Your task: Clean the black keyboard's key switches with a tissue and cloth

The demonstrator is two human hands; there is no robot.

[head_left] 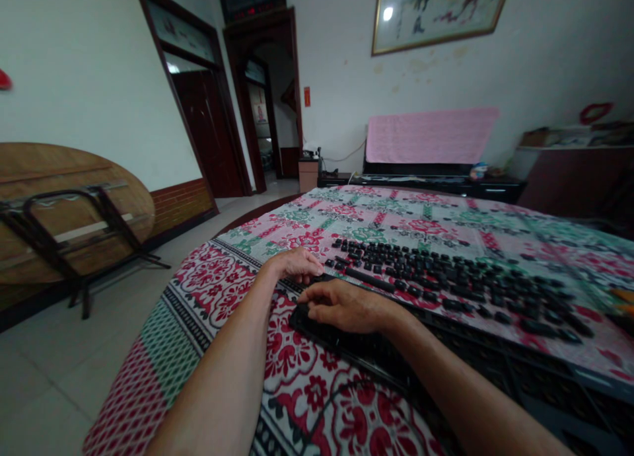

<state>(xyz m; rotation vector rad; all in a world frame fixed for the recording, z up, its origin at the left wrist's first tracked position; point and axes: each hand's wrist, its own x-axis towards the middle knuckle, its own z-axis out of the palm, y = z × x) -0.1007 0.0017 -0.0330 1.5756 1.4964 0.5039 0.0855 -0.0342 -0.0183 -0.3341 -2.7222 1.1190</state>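
A black keyboard (pixel 356 350) with its keys taken off lies along the near side of the table, running from the middle to the lower right. At its far left corner is my left hand (pixel 298 266), with fingers curled closed; what they hold, if anything, is hidden. My right hand (pixel 349 305) is over the keyboard's left end, fingers bent and drawn together near the edge. Its fingertips are too dark to show what is between them. Beyond the keyboard many loose black keycaps (pixel 421 267) are spread out. A long space bar (pixel 369 279) lies closest to my hands.
A patterned red, green and white tablecloth (pixel 218 297) covers the round table and hangs over its left edge. A folded wooden table (pixel 74 211) leans on the left wall. Behind stands a low black cabinet (pixel 488 188) near a pink towel (pixel 430 135). Something orange (pixel 623 297) sits far right.
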